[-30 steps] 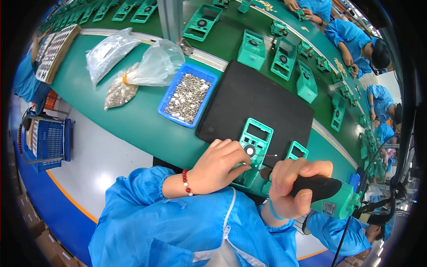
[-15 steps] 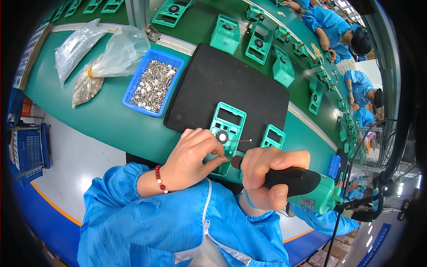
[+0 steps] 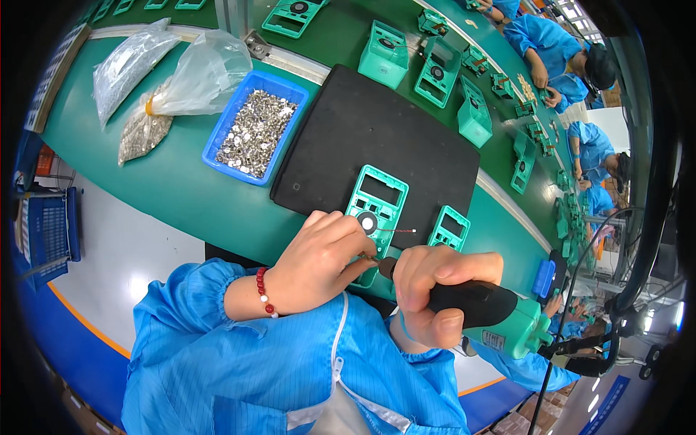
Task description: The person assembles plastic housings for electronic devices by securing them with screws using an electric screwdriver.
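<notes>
My right hand [image 3: 428,279] is wrapped round a green and black electric screwdriver [image 3: 500,315], its tip pointing left toward my left fingertips. My left hand [image 3: 326,250] is closed in a pinch right at that tip; what lies between the fingers is too small to make out. Just beyond them, a green plastic housing [image 3: 390,226] with a rectangular window rests on the near edge of a black mat [image 3: 362,138]. A round speaker [image 3: 367,222] with a white centre sits in it, and a thin red wire leads off to the right. My left hand covers part of the housing's lower end.
A blue bin [image 3: 215,148] of small silvery metal parts stands left of the mat, beside a tied bag [image 3: 145,134] and another plastic bag [image 3: 130,69]. A second green housing [image 3: 448,228] lies to the right. Beyond, green housings line the belt [image 3: 500,156]; co-workers [image 3: 547,47] sit at far right.
The view has shifted slightly, so the bench sits a little farther right. My left fingers stay pinched at the screwdriver's tip, and my right hand keeps its grip.
</notes>
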A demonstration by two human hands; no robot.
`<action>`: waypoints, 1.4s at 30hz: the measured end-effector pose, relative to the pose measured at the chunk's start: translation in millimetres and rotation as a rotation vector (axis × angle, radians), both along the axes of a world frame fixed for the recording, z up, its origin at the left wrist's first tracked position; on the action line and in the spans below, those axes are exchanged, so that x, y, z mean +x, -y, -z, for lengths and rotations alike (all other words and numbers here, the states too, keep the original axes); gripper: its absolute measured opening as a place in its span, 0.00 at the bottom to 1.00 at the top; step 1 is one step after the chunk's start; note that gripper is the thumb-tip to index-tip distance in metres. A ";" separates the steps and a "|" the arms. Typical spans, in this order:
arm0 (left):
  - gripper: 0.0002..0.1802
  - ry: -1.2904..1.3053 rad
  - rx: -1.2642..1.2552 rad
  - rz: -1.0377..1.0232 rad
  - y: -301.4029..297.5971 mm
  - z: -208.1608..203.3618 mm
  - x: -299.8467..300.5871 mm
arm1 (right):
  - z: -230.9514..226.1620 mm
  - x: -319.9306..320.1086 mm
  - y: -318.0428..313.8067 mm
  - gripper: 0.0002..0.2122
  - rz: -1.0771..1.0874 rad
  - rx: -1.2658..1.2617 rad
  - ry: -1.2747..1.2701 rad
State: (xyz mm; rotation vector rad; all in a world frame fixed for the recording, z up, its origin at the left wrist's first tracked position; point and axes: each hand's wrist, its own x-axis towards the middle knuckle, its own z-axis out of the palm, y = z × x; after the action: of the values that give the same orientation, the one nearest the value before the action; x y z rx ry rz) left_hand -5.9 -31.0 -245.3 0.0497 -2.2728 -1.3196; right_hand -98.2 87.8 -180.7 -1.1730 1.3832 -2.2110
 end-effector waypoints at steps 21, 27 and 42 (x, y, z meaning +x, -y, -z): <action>0.07 0.365 -0.455 -0.407 106.2 -8.3 2.2 | 19.5 -26.7 5.1 0.19 0.242 0.005 0.026; 0.06 0.596 -0.698 -0.208 154.5 10.6 2.4 | 36.4 -38.7 16.7 0.13 0.257 0.054 -0.065; 0.06 0.374 -0.573 -0.315 142.0 9.2 -9.5 | 49.0 -41.1 23.8 0.13 0.298 0.145 -0.031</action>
State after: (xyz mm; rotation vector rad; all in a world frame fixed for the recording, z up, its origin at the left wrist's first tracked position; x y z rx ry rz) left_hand -15.4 -172.9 -254.5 0.4656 -2.7305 -0.4994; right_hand -139.4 64.0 -229.7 -1.0101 1.8006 -2.2420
